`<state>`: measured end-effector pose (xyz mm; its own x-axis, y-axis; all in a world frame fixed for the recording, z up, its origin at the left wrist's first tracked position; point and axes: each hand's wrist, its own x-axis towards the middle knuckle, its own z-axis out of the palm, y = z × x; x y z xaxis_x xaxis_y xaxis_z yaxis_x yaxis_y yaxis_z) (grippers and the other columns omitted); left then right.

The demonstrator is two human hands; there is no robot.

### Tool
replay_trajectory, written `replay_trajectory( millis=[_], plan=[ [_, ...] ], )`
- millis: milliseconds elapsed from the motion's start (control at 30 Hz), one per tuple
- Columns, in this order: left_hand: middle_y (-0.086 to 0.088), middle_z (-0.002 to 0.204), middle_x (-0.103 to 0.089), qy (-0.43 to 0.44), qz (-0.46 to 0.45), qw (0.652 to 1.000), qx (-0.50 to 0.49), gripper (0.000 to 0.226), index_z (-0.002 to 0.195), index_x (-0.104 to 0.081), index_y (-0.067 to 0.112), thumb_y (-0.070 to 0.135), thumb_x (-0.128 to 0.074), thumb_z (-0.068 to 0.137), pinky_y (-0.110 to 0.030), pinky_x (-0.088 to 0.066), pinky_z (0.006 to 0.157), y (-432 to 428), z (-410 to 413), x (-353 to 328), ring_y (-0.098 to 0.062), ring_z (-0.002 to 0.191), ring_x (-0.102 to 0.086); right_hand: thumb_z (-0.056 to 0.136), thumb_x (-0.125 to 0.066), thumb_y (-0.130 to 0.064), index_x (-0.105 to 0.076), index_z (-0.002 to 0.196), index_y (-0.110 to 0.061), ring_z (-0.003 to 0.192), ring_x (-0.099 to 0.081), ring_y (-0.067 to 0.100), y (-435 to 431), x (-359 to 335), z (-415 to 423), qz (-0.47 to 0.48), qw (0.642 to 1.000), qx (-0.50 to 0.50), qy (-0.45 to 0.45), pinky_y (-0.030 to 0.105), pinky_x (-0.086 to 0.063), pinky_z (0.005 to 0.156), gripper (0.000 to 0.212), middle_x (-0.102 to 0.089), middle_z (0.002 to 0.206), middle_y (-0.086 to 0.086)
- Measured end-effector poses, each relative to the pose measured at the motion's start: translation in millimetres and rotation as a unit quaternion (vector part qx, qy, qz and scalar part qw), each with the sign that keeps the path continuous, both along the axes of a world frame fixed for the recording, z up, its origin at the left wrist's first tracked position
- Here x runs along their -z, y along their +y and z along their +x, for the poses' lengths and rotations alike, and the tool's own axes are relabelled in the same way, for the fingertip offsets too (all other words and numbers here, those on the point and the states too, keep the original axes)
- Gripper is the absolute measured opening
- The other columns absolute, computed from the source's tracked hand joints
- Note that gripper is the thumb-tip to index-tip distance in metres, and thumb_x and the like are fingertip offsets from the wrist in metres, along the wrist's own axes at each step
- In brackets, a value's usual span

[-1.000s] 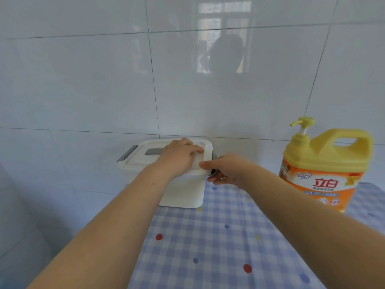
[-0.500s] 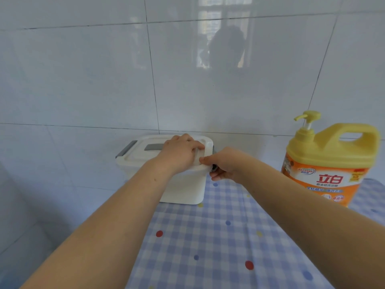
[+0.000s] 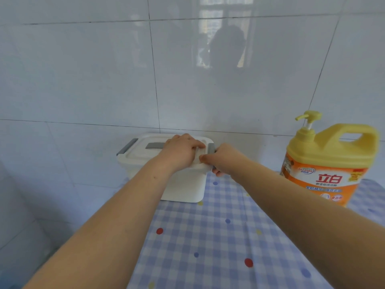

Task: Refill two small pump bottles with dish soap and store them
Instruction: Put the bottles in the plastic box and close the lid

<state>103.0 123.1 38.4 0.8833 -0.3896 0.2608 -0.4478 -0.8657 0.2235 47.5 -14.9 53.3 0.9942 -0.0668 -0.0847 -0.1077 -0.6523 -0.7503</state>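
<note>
Opening of the white storage box [image 3: 183, 188] is, I judge, the step in hand. It stands on the checked tablecloth [image 3: 208, 247] with its lid [image 3: 145, 154] on, and no small pump bottle is in view (perhaps they wait inside, I cannot tell). The left hand [image 3: 181, 151] lies on the lid, its fingers bent over the right end and holding it down. The right hand [image 3: 226, 160] grips the grey right latch [image 3: 210, 148], thumb on the lid corner and the other fingers curled under the latch. The next move calls for swinging this latch free, then the left latch [image 3: 127, 147] if it is not free already, before the lid can lift. The dish soap jug [image 3: 333, 142] stands to the right, well apart from the box. Its orange label [image 3: 325, 184] reads "立白" in large white characters; the smaller lines are too blurred to read.
</note>
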Motion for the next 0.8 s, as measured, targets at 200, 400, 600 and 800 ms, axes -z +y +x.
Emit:
replay_trajectory(
  millis=[200, 400, 600, 800],
  plan=[
    [0.001, 0.130, -0.057, 0.026, -0.171, 0.985, -0.020, 0.036, 0.119, -0.065, 0.027, 0.010, -0.046, 0.093, -0.024, -0.039, 0.088, 8, -4, -3, -0.018, 0.116, -0.053, 0.091, -0.058, -0.037, -0.045, 0.132, -0.014, 0.105, -0.053, 0.029, 1, 5, -7, -0.124, 0.986, -0.006, -0.111, 0.029, -0.047, 0.059, 0.048, -0.045, 0.123, 0.009],
    [0.009, 0.113, -0.064, 0.001, -0.233, 0.971, -0.058, 0.031, 0.104, -0.069, 0.028, 0.009, -0.050, 0.089, -0.022, -0.042, 0.081, 44, -19, -7, -0.010, 0.101, -0.057, 0.098, -0.046, -0.030, -0.041, 0.141, -0.018, 0.122, -0.039, 0.021, 14, 8, -20, -0.231, 0.944, -0.073, -0.226, 0.032, -0.038, 0.099, 0.045, -0.050, 0.131, 0.002],
    [0.013, 0.106, -0.065, -0.029, -0.215, 0.972, -0.090, 0.026, 0.097, -0.069, 0.031, 0.013, -0.059, 0.081, -0.022, -0.039, 0.082, 89, -51, -4, -0.008, 0.100, -0.057, 0.096, -0.047, -0.038, -0.048, 0.132, -0.018, 0.114, -0.043, 0.021, 39, 12, -29, -0.258, 0.923, -0.107, -0.266, 0.031, -0.040, 0.092, 0.042, -0.053, 0.118, 0.001],
    [0.011, 0.102, -0.062, -0.005, -0.182, 0.978, -0.102, 0.021, 0.101, -0.072, 0.027, 0.024, -0.071, 0.081, -0.018, -0.036, 0.080, 104, -70, -3, -0.006, 0.094, -0.055, 0.096, -0.047, -0.038, -0.059, 0.121, -0.020, 0.109, -0.045, 0.021, 55, 12, -32, -0.329, 0.897, -0.126, -0.268, 0.034, -0.042, 0.091, 0.033, -0.053, 0.116, 0.002]
  ],
)
